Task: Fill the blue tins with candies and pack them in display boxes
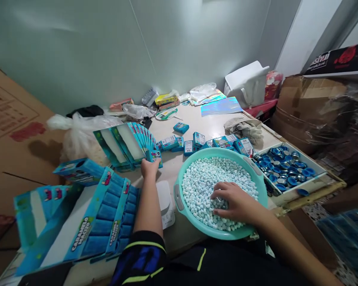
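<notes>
My left hand [150,169] grips a small blue candy box [154,156] beside a fanned row of blue cartons. Over a turquoise basin [179,180], my right hand [234,200] reaches into the pale blue and white candies [203,178]. Its fingers and thumb curl around something small and shiny among the candies, which I cannot make out. More small blue candy boxes [223,142] lie in a loose row behind the basin. Below my left hand, a white scale [168,218] is partly hidden by my forearm.
Blue display cartons [92,222] stand at the left, near a plastic bag [83,135]. A white tray [308,182] of blue and silver caps is at the right. Gloves [246,129] and shiny sheets [220,107] lie farther back. Cardboard boxes [304,103] flank the table.
</notes>
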`<action>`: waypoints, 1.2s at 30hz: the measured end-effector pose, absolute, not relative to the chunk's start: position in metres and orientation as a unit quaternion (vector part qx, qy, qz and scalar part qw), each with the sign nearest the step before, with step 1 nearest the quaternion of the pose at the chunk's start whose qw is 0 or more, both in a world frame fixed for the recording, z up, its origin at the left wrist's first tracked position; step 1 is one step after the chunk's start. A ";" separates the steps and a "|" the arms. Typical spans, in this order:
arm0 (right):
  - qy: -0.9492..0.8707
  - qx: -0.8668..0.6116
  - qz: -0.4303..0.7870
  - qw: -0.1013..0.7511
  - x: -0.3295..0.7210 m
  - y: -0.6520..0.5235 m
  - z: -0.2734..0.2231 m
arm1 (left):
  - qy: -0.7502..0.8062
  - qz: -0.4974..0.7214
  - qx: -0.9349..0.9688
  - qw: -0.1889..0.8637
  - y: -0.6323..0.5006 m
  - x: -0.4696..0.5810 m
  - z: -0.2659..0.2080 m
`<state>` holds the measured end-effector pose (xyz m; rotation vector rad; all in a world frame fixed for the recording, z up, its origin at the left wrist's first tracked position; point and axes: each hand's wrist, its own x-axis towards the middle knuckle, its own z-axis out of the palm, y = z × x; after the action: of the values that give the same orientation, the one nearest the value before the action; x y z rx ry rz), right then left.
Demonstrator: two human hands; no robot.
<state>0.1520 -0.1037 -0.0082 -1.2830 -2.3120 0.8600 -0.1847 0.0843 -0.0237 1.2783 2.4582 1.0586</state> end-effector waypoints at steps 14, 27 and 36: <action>-0.818 -0.431 0.313 0.217 0.150 -0.099 -0.013 | 0.501 0.461 0.683 0.267 -0.031 -0.048 0.000; -0.812 -0.404 0.342 0.244 0.155 -0.099 -0.016 | 0.497 0.379 0.736 0.261 -0.031 -0.056 0.000; -0.793 -0.426 0.349 0.259 0.154 -0.100 -0.014 | 0.483 0.385 0.729 0.295 -0.032 -0.055 -0.003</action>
<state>0.1542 -0.1005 -0.0135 -1.1537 -2.1502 0.9465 -0.0548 -0.0319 -0.0032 1.9406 1.2861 1.0243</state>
